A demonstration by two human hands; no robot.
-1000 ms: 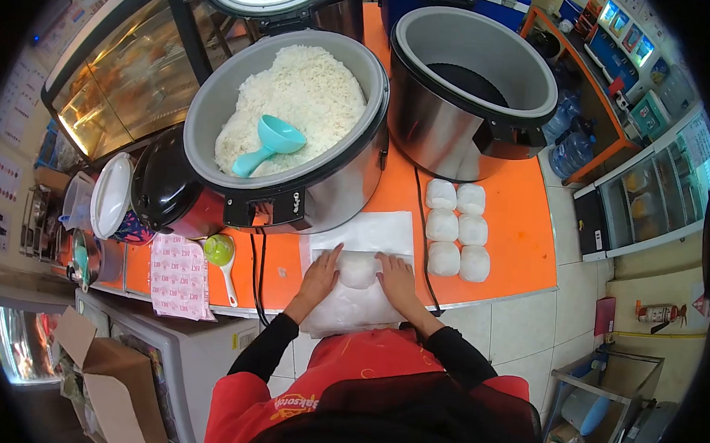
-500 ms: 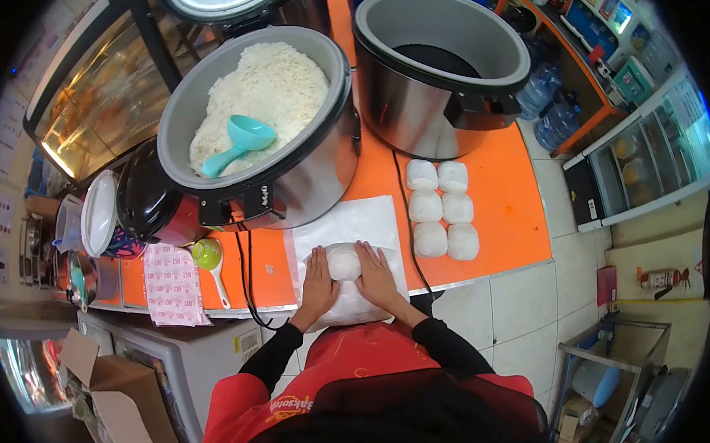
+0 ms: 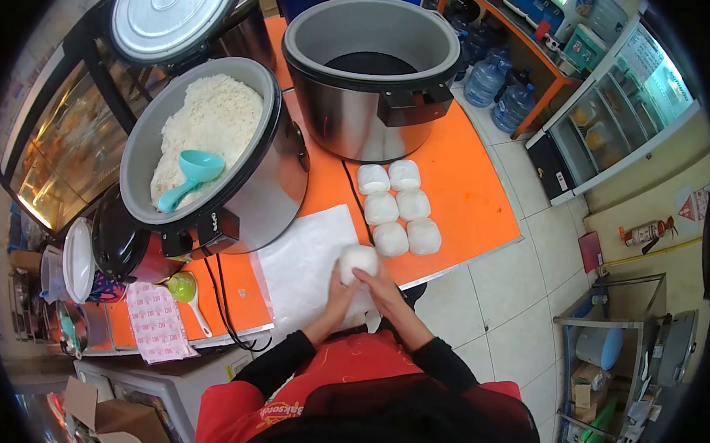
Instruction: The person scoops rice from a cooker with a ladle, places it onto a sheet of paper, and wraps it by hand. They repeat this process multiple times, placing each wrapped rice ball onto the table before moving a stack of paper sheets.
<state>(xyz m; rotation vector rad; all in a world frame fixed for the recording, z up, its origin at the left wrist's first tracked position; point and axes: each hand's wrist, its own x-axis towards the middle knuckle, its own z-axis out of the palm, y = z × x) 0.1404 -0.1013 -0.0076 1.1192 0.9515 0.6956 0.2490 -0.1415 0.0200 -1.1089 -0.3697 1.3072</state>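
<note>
Both hands, left hand (image 3: 339,294) and right hand (image 3: 377,287), cupped the wrapped rice ball (image 3: 358,260) near the counter edge (image 3: 464,263); six wrapped balls (image 3: 395,206) lay just beyond; bare orange counter (image 3: 471,196) stayed rightward.

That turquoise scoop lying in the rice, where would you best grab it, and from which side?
Take the turquoise scoop by its handle, the slim end pointing toward the near rim of the rice cooker. That end lies clear on top of the rice, while the bowl end sits further in. Coming from above at the front edge looks easiest, since the open lid stands behind.
</note>
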